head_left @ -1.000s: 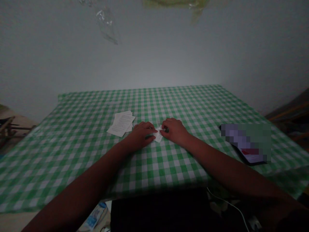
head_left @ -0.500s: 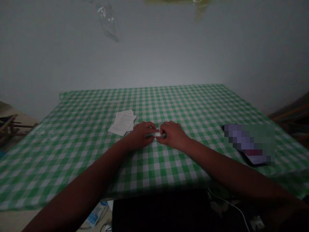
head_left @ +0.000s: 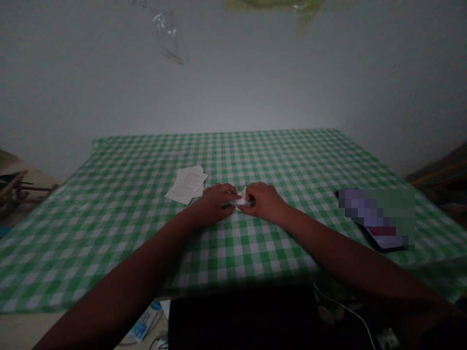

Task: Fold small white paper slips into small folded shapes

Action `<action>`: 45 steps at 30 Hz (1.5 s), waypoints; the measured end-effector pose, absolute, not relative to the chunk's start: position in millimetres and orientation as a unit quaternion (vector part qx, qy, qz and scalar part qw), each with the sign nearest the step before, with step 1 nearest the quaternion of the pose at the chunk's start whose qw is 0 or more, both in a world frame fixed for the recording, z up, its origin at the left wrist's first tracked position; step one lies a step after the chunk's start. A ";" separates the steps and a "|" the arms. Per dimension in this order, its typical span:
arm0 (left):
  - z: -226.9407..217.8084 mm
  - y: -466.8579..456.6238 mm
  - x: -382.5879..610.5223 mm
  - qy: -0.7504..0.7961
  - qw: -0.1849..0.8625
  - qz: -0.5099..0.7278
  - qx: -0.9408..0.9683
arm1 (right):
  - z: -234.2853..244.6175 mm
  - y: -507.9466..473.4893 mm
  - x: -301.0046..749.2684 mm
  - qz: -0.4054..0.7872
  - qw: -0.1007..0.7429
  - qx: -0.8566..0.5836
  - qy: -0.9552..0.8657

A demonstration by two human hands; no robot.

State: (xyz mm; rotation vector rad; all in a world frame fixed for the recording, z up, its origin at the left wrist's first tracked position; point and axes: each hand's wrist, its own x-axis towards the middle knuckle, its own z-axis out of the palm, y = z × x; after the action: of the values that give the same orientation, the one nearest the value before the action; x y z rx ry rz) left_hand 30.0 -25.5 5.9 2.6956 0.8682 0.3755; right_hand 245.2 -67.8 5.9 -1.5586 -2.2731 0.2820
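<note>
At the middle of the checked tablecloth [head_left: 292,158], the left hand [head_left: 213,203] and right hand [head_left: 264,201] pinch a small white paper [head_left: 242,198]

And here we are at the table's centre, with the paper held right between the two hands! The left fingers [head_left: 228,193] are curled closed over its left end, and the right thumb and fingers [head_left: 250,193] are pinched in on its right end. The hands nearly meet, with only a sliver of white showing. Is it folded? It looks creased, but the fingers cover too much to call it.

At ten o'clock from the hands, a stack of printed papers [head_left: 187,184] lies just beside the left hand, not touching it. So one small paper is in the hands, while that stack sits loose on the cloth. How many sheets are in it, we can't tell from here, and the print is too small to read.

Out at three o'clock, a dark-edged phone [head_left: 386,245] lies on the cloth, mostly hidden behind a blurred patch. At five o'clock, a white cable [head_left: 346,308] runs down past the table edge. The dim light leaves the finer finger detail hard to make out.
</note>
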 end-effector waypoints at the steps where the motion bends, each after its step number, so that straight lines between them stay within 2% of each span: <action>1: 6.5 -25.9 30.0 0.302 0.143 0.130 0.933 | 5.5 -65.5 247.8 0.099 0.187 -0.561 -0.800; 12: 7.4 -26.4 31.3 0.307 0.155 0.133 0.929 | 6.6 -68.6 252.0 0.115 0.177 -0.523 -0.826; 20: 10.6 -28.8 31.8 0.308 0.154 0.136 0.929 | 4.2 -62.1 252.3 0.144 0.212 -0.539 -0.803; 36: 10.1 -28.4 32.5 0.305 0.154 0.136 0.930 | 11.7 -69.8 242.8 0.114 0.155 -0.552 -0.811; 40: 12.7 -29.8 32.5 0.308 0.149 0.135 0.930 | 10.6 -68.4 247.2 0.122 0.168 -0.544 -0.813; 45: 14.2 -31.6 32.9 0.306 0.144 0.139 0.931 | 11.7 -62.5 261.3 0.126 0.238 -0.568 -0.777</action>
State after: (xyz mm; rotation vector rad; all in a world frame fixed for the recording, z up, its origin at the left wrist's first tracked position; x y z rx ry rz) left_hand 32.9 -31.6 14.2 2.6826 0.8817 0.4002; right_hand 261.3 -62.5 11.7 -1.5577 -2.1301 0.3463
